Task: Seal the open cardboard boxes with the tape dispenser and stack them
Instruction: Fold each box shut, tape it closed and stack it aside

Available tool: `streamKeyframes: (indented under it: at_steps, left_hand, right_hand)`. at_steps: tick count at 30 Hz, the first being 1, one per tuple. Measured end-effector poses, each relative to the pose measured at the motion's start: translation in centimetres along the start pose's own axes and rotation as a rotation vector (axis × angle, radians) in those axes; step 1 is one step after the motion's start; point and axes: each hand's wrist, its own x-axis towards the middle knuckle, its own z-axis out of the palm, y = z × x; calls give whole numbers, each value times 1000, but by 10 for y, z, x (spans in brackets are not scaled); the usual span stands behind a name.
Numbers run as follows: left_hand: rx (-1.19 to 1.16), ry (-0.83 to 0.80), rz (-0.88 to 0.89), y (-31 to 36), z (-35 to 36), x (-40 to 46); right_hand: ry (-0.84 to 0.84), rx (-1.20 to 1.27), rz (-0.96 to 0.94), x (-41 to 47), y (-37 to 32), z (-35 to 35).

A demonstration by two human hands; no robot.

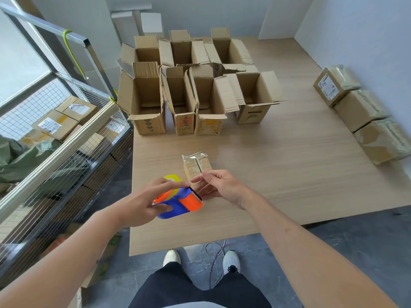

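Observation:
My left hand (144,203) holds a blue, orange and yellow tape dispenser (180,200) just above the wooden table (289,174), thumb under its blue body and fingers over the top. My right hand (219,187) pinches the clear tape end beside the dispenser's toothed blade. Right behind both hands lies a small cardboard box (195,164), its top covered in shiny tape. Several open cardboard boxes (189,94) stand with flaps up at the table's far side.
Three taped boxes (360,110) lie in a row along the table's right edge by the wall. To the left stands a metal wire cage (66,138) with parcels inside. A cable (213,252) lies on the grey floor by my feet.

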Motion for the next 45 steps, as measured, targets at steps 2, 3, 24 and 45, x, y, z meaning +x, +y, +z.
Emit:
streamKeyframes:
  at_steps: [2,3,24,45]
  left_hand:
    - [-2,-10,-14,2,2,0]
    - [2,-15,-20,2,3,0]
    - [203,-69,-110,-2,31,13]
    - [255,-47,-442,-60,27,33]
  right_hand:
    - [1,23,18,-3,2,-1]
    - [6,3,2,-3,5,-1]
    - [517,-154,58,2,53,9]
    - [667,-273,184,33,62,-53]
